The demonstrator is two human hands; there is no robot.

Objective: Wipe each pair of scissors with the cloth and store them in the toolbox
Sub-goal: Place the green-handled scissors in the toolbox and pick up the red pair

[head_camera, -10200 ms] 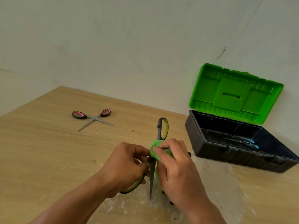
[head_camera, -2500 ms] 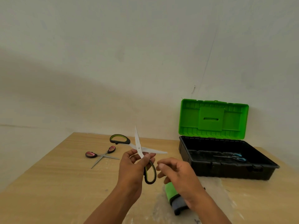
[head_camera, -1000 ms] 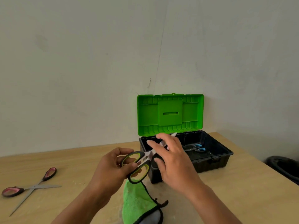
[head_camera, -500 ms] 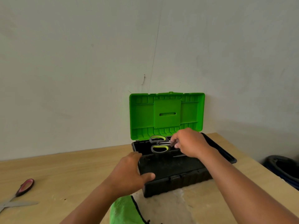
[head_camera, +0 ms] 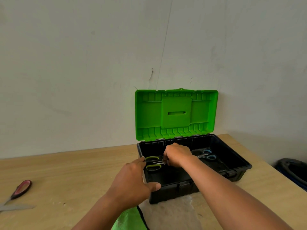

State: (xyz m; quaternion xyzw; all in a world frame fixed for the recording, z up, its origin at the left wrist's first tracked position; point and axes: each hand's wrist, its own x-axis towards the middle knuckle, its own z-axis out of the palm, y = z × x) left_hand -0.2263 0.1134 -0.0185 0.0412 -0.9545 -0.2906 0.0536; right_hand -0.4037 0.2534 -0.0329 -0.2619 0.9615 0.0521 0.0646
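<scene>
Green-handled scissors: inside the toolbox, at the 9 o'clock end of its black tub, loops side by side and pointing toward 9 o'clock. Blades hidden under the right hand. Cannot tell whether the scissors rest on the tub floor or hang just above it.

Right hand: knuckles up, fingers curled down, pinching the scissors just past the loops, near the pivot. Forearm crosses the front wall of the tub from 5 o'clock.

Left hand: grasps the tub's near corner at 8 o'clock, thumb laid on the front rim, fingers running along the outside of the short wall. Fingertips just beside the upper green loop; touching or not, cannot tell.

Blue-handled scissors: in the same tub toward 3 o'clock, well apart from the green pair.

Lid: bright green, open, upright against the wall at 12 o'clock.

Cloth: green with dark edging, on the counter at 6 o'clock, partly under the left forearm and cut by the frame edge.

Pink-handled scissors: on the counter far out at 9 o'clock, blades spread, partly out of frame.

Dark bin: off the counter at 3 o'clock.
</scene>
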